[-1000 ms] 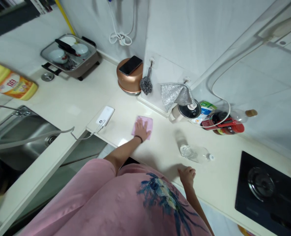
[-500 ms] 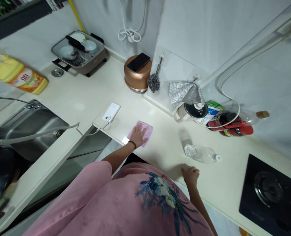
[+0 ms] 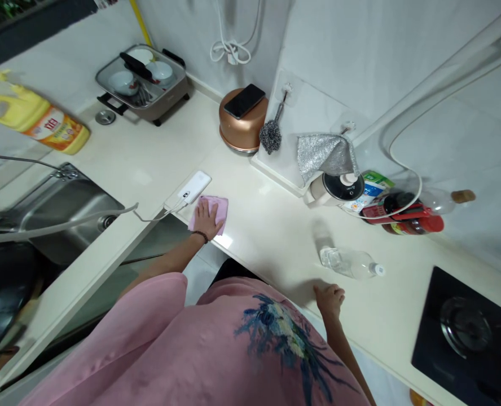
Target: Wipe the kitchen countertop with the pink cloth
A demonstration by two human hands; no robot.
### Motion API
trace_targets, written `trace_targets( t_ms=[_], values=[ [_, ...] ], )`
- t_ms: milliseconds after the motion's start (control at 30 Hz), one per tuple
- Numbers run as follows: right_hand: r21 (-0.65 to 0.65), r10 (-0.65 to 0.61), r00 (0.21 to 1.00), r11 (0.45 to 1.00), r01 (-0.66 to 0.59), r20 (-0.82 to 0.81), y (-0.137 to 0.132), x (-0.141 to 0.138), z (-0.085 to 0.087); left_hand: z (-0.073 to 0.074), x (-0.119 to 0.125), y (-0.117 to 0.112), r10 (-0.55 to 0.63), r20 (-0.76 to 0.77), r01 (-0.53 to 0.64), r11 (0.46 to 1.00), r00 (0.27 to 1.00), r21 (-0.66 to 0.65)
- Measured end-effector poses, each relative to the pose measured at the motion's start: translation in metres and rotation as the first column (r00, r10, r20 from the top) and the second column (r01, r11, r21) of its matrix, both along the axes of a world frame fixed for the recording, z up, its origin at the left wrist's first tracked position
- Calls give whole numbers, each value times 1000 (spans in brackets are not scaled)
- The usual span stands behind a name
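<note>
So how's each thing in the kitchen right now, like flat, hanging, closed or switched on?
Pink cloth: flat, partly covered by a hand
Left hand: spread on the cloth
Right hand: loosely curled, no object visible in it
White power bank: lying flat
Black phone: screen dark, on the copper pot
Clear bottle: capped
Silver cloth: hanging
Scrubber: hanging
Beige pot: lid on
Stove: no flame visible

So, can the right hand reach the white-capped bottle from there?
Probably yes: the right hand is close to the white-capped bottle, and nothing visible stands between them.
</note>
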State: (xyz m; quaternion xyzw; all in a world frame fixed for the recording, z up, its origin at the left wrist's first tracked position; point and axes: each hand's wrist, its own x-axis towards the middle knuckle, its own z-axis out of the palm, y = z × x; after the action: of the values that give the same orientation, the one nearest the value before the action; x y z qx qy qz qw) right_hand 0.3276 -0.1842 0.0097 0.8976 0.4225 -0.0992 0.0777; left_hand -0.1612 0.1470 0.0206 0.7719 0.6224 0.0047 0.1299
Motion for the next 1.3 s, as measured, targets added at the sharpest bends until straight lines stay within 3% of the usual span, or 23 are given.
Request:
trace_targets(
  t_ms=[100,200,333,400,467,533,600,700,767,867,967,1067,1167,1233,1300],
  values=[
    [45,10,1000,999,-10,-6,0,-1,-1,-2,50,-35,-102,31,104,994,994,-44],
    [33,4,1000,999,-4,4,0,-2,-1,-6,115,-84,-335,142,346,936,931,-60],
    [1,-18,1000,1000,18,4,2,-3,2,-12,196,-139,-648,317,673,738,692,39],
    [7,-33,999,999,33,-6,3,-5,4,-15,219,-151,-730,364,756,647,578,96],
    [16,-39,999,999,39,-21,3,-6,6,-16,225,-151,-755,387,782,611,529,123],
    [21,-44,999,999,45,-31,3,-6,8,-16,218,-139,-730,388,758,642,562,110],
    [24,-53,998,998,54,-36,3,-7,9,-14,201,-117,-650,361,679,732,668,61],
    [33,-52,998,998,53,-43,3,-7,10,-8,158,-70,-441,265,462,887,857,-18],
    [43,-45,998,998,47,-49,4,-7,10,-3,123,-34,-280,194,294,955,940,-45],
    [45,-53,997,997,55,-54,5,-8,11,4,71,7,-84,136,90,995,987,-38],
    [33,-55,997,998,56,-46,5,-8,11,6,42,26,48,133,-46,999,990,-16],
    [18,-42,998,999,43,-56,5,-8,10,5,50,25,170,132,-172,985,977,0],
    [5,-33,998,999,33,-51,5,-7,9,2,93,8,193,136,-197,980,972,13],
    [4,-36,999,999,36,-35,6,-7,10,-2,132,-13,65,165,-65,998,984,-4],
    [7,-40,999,999,40,-23,6,-8,10,-7,174,-41,-141,218,146,989,966,-7]
  ],
)
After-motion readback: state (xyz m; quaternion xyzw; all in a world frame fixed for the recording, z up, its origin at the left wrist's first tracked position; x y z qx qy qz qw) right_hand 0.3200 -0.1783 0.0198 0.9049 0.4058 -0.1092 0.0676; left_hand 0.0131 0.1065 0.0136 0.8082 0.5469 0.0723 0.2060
